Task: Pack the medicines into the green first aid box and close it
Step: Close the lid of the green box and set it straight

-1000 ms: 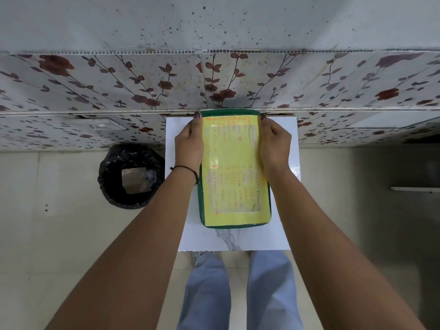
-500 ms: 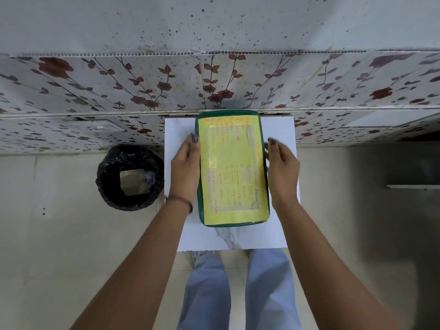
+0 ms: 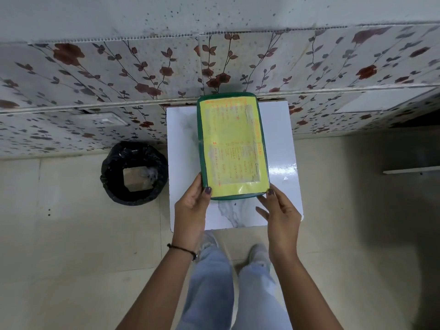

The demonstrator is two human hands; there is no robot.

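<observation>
A black-lined bin (image 3: 134, 173) stands on the floor, just left of the white table (image 3: 278, 148). The left hand (image 3: 191, 206) grips the near left corner of the green first aid box (image 3: 232, 145), thumb on the lid edge. The box lies closed on the table, its far end against the flowered wall (image 3: 119, 75), with 1 yellow label (image 3: 234, 148) covering the lid. The right hand (image 3: 282, 214) is open, fingers spread, its thumb tip touching the near right corner of the box.
</observation>
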